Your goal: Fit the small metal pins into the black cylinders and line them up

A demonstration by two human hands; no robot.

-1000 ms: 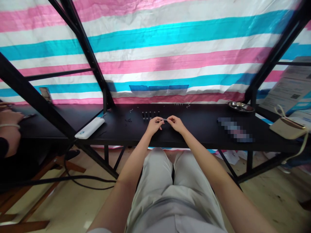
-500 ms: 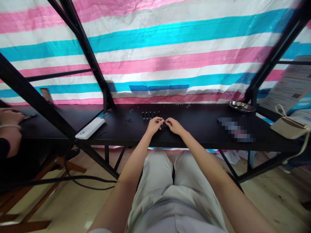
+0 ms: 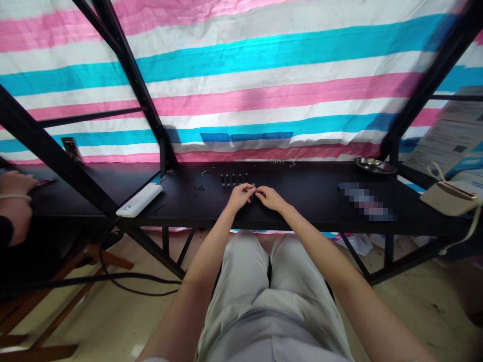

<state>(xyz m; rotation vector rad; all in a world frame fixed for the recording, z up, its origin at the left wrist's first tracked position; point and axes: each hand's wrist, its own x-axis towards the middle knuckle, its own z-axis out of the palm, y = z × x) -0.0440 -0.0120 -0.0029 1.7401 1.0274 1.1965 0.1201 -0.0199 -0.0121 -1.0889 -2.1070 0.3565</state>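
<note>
Fingertips together, my left hand (image 3: 240,196) and my right hand (image 3: 270,198) meet low over the front part of the black table (image 3: 302,196). Both pinch at one spot, where a tiny piece is mostly hidden by the fingers; its kind cannot be made out. Just beyond my left hand stands a row of several small dark cylinders (image 3: 233,179) with pale tops. Farther back, near the cloth, lies a line of tiny pale pieces (image 3: 276,162).
A white power bank-like box (image 3: 140,200) lies at left by the black frame post. At right are a shiny metal dish (image 3: 375,165), a blurred-out flat item (image 3: 366,201) and a beige bag (image 3: 449,197). Another person's hand (image 3: 17,183) rests on the table at far left.
My right fingers have shifted slightly and now lie closer against the left fingertips, covering more of the small dark piece. The row of cylinders stays put.
</note>
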